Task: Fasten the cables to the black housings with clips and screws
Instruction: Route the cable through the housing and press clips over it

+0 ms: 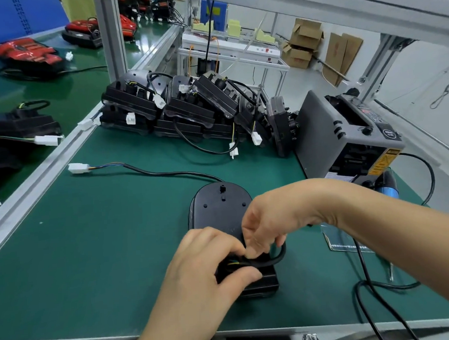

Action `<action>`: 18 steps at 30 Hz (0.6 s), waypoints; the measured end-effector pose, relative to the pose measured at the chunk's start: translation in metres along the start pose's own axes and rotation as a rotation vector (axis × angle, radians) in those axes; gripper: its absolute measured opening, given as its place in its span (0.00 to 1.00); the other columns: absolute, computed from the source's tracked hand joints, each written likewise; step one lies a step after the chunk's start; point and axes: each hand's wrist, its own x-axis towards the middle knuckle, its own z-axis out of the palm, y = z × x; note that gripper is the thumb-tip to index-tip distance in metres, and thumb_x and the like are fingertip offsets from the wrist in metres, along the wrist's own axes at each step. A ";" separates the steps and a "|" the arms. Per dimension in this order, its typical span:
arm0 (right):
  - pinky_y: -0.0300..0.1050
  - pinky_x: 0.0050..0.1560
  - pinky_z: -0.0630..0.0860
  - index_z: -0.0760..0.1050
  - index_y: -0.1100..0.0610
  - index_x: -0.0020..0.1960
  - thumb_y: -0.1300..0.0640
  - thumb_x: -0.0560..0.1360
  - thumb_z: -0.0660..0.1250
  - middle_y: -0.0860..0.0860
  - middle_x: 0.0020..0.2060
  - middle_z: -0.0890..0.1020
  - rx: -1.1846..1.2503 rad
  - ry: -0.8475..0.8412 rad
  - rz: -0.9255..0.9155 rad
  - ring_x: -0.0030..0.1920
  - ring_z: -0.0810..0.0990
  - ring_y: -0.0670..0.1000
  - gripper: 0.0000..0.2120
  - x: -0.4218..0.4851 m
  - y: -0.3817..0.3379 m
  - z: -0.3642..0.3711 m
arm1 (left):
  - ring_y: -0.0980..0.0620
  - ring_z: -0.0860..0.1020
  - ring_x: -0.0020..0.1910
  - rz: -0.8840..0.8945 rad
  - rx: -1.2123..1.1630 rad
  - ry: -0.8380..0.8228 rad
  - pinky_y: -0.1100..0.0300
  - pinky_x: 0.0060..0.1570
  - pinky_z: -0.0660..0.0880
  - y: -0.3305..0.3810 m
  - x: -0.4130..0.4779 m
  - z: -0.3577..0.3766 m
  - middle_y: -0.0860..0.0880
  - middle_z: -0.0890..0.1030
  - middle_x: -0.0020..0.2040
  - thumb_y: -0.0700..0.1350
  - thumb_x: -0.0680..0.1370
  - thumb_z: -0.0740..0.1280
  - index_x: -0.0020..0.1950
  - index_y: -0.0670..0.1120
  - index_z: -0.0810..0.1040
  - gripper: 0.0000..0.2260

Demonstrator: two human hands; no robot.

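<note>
A black housing (220, 209) lies flat on the green mat in front of me, rounded end away from me. Its black cable (165, 173) runs from the housing's far end to the left and ends in a white connector (78, 168). A loop of the cable (280, 255) curves over the housing's near end. My left hand (206, 270) grips the housing's near end, thumb on its side. My right hand (268, 219) pinches the cable loop just above the housing. No clip or screw is visible; my fingers hide the spot under them.
A pile of black housings (188, 106) with cables and white plugs sits at the back of the mat. A grey tape dispenser machine (347, 136) stands at right, with a blue-handled tool (388, 186) beside it. Black power cords (370, 292) loop at the right front. A conveyor (42, 83) runs on the left.
</note>
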 end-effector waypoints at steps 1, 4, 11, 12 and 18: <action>0.38 0.46 0.76 0.77 0.54 0.44 0.51 0.74 0.70 0.47 0.37 0.78 0.001 -0.004 0.000 0.39 0.74 0.44 0.06 0.000 0.000 0.000 | 0.60 0.71 0.48 -0.002 0.015 0.030 0.71 0.46 0.65 0.002 0.002 0.003 0.60 0.75 0.40 0.62 0.64 0.67 0.39 0.55 0.76 0.13; 0.37 0.44 0.76 0.77 0.53 0.44 0.52 0.74 0.70 0.47 0.36 0.78 0.018 -0.011 -0.004 0.39 0.74 0.44 0.05 0.001 0.002 0.000 | 0.59 0.67 0.41 0.047 0.097 0.085 0.69 0.42 0.64 0.005 0.004 0.010 0.57 0.72 0.36 0.61 0.64 0.67 0.36 0.50 0.75 0.14; 0.38 0.43 0.76 0.77 0.52 0.41 0.51 0.73 0.71 0.47 0.35 0.79 0.045 -0.029 -0.006 0.40 0.74 0.45 0.06 0.004 0.005 -0.002 | 0.60 0.69 0.44 0.032 0.018 0.060 0.72 0.43 0.64 0.001 0.000 0.009 0.57 0.70 0.38 0.57 0.68 0.67 0.40 0.56 0.73 0.07; 0.38 0.43 0.76 0.77 0.52 0.40 0.50 0.73 0.71 0.46 0.34 0.80 0.038 -0.030 -0.004 0.40 0.74 0.44 0.06 0.004 0.005 -0.002 | 0.60 0.70 0.45 0.042 0.014 0.047 0.72 0.43 0.64 0.000 0.000 0.008 0.58 0.70 0.38 0.57 0.69 0.68 0.40 0.57 0.74 0.06; 0.38 0.42 0.77 0.77 0.50 0.37 0.51 0.72 0.72 0.45 0.31 0.80 0.053 -0.036 0.002 0.39 0.75 0.44 0.08 0.009 0.008 -0.003 | 0.50 0.77 0.45 0.278 0.247 0.127 0.59 0.40 0.73 -0.004 -0.010 0.007 0.50 0.77 0.41 0.48 0.74 0.64 0.42 0.47 0.83 0.09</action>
